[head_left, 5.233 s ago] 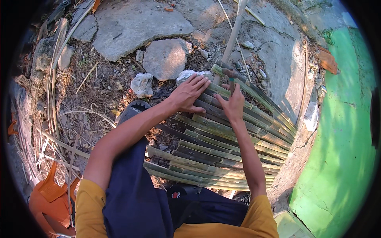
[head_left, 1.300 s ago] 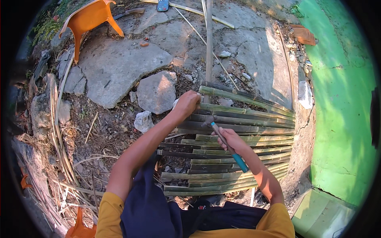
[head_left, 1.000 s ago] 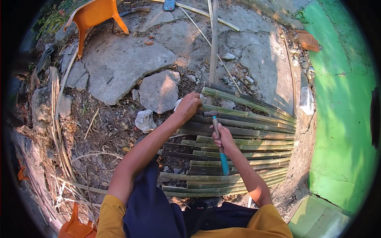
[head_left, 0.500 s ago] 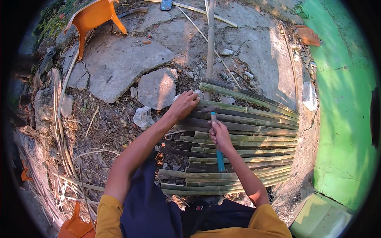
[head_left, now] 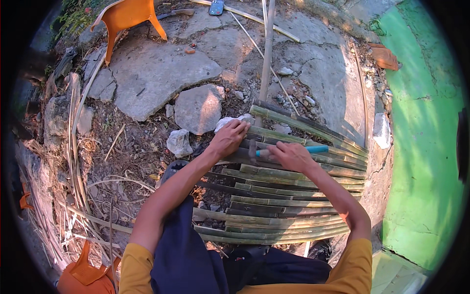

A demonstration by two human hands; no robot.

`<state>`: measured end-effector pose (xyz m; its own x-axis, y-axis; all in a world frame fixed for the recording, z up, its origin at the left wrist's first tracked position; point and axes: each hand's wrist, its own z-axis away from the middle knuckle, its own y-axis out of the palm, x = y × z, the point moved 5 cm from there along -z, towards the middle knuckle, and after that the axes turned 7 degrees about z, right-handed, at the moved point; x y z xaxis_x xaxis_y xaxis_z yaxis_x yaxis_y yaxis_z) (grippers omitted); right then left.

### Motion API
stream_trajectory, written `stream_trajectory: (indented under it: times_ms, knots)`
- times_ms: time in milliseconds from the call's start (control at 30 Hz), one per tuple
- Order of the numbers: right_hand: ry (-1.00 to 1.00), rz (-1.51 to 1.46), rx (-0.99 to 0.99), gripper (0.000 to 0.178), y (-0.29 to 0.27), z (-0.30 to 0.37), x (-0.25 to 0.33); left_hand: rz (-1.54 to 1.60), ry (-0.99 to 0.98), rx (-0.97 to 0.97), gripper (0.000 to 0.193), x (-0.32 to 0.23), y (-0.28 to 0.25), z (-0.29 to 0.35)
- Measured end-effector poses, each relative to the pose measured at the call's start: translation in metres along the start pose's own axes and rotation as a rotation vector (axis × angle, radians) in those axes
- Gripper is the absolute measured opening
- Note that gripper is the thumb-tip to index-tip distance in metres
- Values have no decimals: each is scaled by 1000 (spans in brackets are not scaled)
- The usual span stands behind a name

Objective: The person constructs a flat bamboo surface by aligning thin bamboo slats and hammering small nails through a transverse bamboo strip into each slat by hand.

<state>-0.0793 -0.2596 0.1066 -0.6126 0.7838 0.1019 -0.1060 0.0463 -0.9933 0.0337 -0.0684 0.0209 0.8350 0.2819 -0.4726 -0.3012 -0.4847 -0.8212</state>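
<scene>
Split bamboo slats [head_left: 281, 221] lie side by side in a fanned row in front of me, green and dark brown, with uneven left ends. My left hand [head_left: 229, 139] is closed at the left end of an upper slat, beside a white stone [head_left: 226, 122]. Whatever its fingers pinch is hidden. In my right hand [head_left: 290, 156], fingers wrapped round the grip, is a hammer [head_left: 318, 149] with a teal handle. It lies nearly level over the slats, its dark head close to my left hand.
A bamboo pole [head_left: 267, 63] extends away beyond the slats. Broken concrete slabs [head_left: 161, 73] and another white stone [head_left: 179, 143] lie to the left. An orange chair [head_left: 128, 17] stands far left, a phone [head_left: 216, 7] at the back. A green wall [head_left: 416, 122] borders the right.
My right hand has turned the hammer from pointing away from me to nearly level, its head now to the left and lower. My left hand stays at the slat's end. The view has shifted slightly.
</scene>
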Motion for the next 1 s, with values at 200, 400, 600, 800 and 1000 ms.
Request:
stream_trajectory:
  times_ms: [200, 400, 600, 800, 1000]
  knots:
    - [-48, -1, 40, 26, 20, 4, 15, -49, 5, 43, 55, 2, 2, -2]
    - [279, 108, 24, 28, 9, 3, -36, -74, -1, 93, 55, -1, 2, -7]
    - [-160, 20, -40, 29, 8, 1, 1, -47, -9, 78, 53, 2, -1, -8]
    - [269, -4, -116, 25, -5, 3, -53, 6, -16, 13, 43, -2, -3, -12]
    - [849, -520, -279, 21, 14, 0, -43, 89, -97, 2, 32, 15, 0, -22]
